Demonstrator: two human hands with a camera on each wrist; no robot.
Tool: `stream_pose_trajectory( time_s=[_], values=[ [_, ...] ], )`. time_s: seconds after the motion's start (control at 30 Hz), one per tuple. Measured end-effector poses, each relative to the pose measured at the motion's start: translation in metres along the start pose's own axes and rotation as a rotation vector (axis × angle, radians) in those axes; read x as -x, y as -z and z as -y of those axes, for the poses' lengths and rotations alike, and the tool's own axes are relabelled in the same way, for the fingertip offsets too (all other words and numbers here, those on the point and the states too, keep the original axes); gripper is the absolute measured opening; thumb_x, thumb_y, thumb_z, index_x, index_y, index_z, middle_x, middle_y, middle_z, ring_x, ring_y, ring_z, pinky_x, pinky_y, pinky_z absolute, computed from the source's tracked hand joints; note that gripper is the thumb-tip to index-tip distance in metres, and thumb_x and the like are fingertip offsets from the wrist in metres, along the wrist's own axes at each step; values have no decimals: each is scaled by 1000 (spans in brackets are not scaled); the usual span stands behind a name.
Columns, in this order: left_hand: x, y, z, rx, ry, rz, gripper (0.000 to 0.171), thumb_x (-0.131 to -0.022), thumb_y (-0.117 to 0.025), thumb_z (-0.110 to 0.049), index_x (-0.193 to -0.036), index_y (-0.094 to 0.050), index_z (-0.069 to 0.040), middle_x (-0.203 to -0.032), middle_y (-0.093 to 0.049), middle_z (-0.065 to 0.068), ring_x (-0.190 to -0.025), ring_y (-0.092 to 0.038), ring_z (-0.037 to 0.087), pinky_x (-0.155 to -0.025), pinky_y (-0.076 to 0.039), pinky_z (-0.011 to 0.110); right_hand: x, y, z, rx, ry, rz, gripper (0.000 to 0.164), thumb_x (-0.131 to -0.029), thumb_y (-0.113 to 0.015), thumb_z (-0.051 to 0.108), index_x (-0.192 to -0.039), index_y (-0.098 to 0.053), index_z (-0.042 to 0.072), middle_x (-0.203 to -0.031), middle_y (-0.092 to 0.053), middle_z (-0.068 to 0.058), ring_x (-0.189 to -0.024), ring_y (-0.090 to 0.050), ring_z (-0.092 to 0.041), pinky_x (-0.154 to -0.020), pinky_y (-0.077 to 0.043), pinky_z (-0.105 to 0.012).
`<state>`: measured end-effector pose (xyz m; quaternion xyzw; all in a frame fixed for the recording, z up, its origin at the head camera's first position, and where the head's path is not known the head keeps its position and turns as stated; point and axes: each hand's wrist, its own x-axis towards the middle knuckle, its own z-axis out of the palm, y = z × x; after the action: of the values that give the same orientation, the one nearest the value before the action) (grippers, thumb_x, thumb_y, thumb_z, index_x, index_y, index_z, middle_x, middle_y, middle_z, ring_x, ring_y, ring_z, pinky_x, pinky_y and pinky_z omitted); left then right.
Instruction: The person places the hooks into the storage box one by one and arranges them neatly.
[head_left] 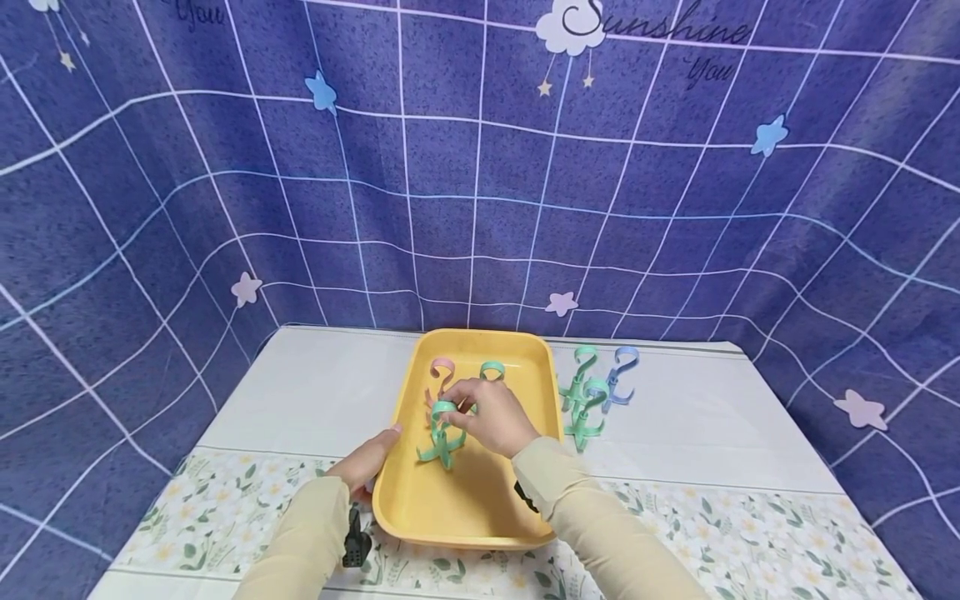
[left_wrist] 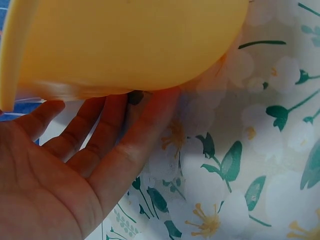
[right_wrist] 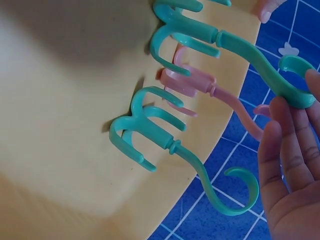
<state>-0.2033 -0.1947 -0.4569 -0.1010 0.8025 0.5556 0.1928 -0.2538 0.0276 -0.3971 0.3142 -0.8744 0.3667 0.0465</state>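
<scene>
Above the left half of a yellow tray (head_left: pixel 480 510), one green hook (right_wrist: pixel 245 50) is gripped by its curled top in the fingers of the right hand (head_left: pixel 495 417), its claws pointing down near the tray's left edge; whether they touch the tray's floor cannot be told. At that same left edge, the outer wall is touched by the left hand (head_left: pixel 363 462), whose fingers are extended and slightly spread, with the thumb laid at the rim. Three hooks in all are seen within the tray: the held one, one pink hook (right_wrist: pixel 200 80) set just behind it toward the far left corner, and a second green hook (right_wrist: pixel 155 132) placed toward the far edge, partly covered by the right hand in the head view. Three more are grouped outside, just beside the tray's right edge: two loose green hooks (head_left: pixel 582 429), one in front of the other, and one blue hook (head_left: pixel 615 379) to their right. Two cream sleeves (head_left: pixel 600 525) are worn, and two black devices (head_left: pixel 357 543) are seen, one near each wrist. Everything is carried by one white surface (head_left: pixel 330 375), crossed by a flowered band (head_left: pixel 750 533) toward its near edge; behind its far edge, one blue curtain (head_left: pixel 450 208) is hung, printed with pale grid lines.
</scene>
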Motion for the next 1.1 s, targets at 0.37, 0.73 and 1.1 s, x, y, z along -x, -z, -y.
stream_pose_trajectory(
  time_s=[0.37, 0.73, 1.1],
  values=[
    [0, -1, 0, 5, 5, 8, 64, -110, -27, -50, -136, -49, 5, -102, -67, 16, -83, -68, 26, -71, -59, 47, -2, -4, 0, 16, 22, -9, 11, -90, -79, 11, -101, -77, 12, -95, -74, 3, -81, -68, -11, -75, -53, -27],
    [-1, -1, -1, 9, -1, 7, 62, -111, -26, -48, -138, -46, 3, -105, -66, 18, -85, -67, 27, -73, -59, 49, -3, -2, 2, 24, 17, 3, 13, -90, -80, 12, -102, -77, 12, -95, -74, 3, -81, -68, -11, -75, -53, -28],
    [-1, 0, 0, 7, -14, 8, 62, -110, -26, -49, -141, -44, 1, -104, -66, 16, -84, -68, 27, -71, -59, 49, -4, -3, 4, 10, 29, 16, 15, -90, -80, 13, -104, -77, 10, -97, -73, 0, -83, -68, -14, -76, -53, -27]
  ],
)
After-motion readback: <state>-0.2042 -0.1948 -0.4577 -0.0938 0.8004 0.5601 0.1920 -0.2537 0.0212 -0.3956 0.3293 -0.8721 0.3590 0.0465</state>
